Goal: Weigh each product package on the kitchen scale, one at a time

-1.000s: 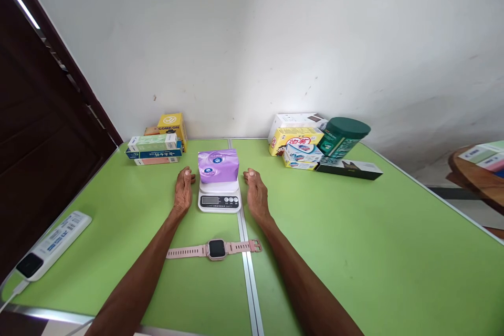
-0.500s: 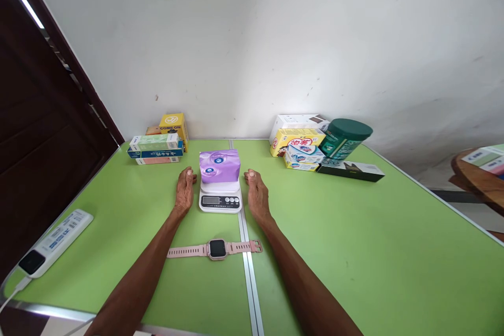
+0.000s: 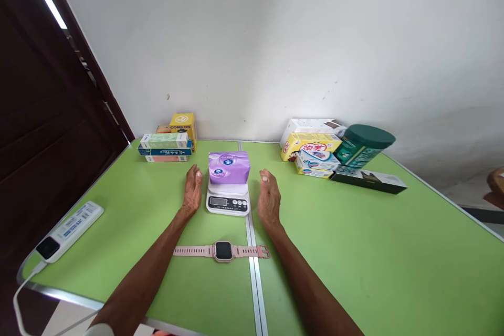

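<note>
A purple tissue pack rests on the white kitchen scale, whose small display looks dark. My left hand stands on edge to the left of the scale, fingers stretched out and holding nothing. To the right of the scale, my right hand is held the same way, apart from the tissue pack. Neither palm touches the pack or the scale. A pink smartwatch lies flat between my forearms, its strap spread out sideways.
At the back left are stacked small boxes and a yellow box. Several boxes, including a yellow one, a dark green tub and a long black box, sit back right. A white power strip with a cable lies left.
The camera has turned slightly left, so everything sits further right in the picture. My right hand has moved slightly away from the scale; my left hand keeps about the same place beside it.
</note>
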Motion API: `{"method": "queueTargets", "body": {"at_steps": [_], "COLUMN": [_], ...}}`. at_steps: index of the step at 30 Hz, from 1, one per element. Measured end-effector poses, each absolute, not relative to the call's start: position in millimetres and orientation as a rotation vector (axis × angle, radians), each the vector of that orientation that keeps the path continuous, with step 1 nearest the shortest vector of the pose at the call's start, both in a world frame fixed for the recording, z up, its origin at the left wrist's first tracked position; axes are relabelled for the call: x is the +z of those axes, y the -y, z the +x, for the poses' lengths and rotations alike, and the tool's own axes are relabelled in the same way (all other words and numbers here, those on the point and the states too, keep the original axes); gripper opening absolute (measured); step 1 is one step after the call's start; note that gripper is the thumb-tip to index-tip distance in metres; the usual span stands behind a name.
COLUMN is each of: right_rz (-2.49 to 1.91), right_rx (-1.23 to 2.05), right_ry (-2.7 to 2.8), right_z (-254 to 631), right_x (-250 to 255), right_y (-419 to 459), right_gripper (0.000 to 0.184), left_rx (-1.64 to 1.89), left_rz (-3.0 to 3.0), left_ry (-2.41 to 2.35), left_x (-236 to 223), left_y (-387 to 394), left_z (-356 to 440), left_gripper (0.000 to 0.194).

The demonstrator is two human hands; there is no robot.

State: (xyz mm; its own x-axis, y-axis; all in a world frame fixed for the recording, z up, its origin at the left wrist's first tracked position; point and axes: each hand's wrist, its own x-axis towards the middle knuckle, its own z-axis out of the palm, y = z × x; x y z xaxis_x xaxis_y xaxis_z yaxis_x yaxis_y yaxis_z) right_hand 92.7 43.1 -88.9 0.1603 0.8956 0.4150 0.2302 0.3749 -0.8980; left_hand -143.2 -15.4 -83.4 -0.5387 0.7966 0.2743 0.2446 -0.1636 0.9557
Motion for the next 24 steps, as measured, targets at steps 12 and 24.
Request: {"method": "queueTargets", "body": {"at_steps": [12,24], "right_rz": [-1.011,-0.837], "right_rx": [0.559,0.915], "right_ry": [1.581,1.636], "right_z": [72.6,13.5], "right_x": [-63.9,0.0], "right_y": [-16.7,13.5], "right_gripper": [0.069,0.070], "left_rx": [1.583,1.995], "left_rz": [1.725,1.349], "left_ry": [-1.669,-1.684], "left_x": [-58.6,-9.6], "left_y": [35.4,51.7], "left_z": [-105.1,-116.2], "left_gripper": [0.098,0.091]}}
